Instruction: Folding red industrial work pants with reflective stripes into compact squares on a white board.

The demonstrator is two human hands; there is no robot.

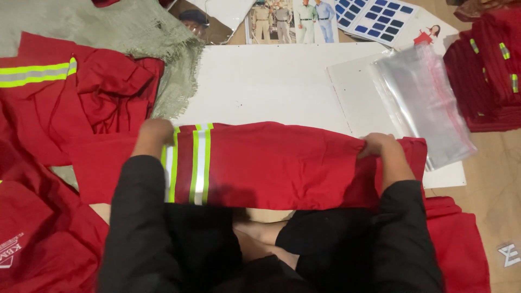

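Red woven cloth — a folded garment (271,163) with yellow-green and silver reflective bands — lies on a white board (271,81), its long axis running left to right across the view. The banded end points toward the left hand (153,135), which presses down on it, fingers curled under and hidden. The right hand (382,149) pinches the opposite end's upper edge. Black sleeves cover the garment's near edge. Clear plastic bags (423,103) with red strips lie on the board's right side; a stack of folded red garments (488,70) is cut off at the frame's right edge.
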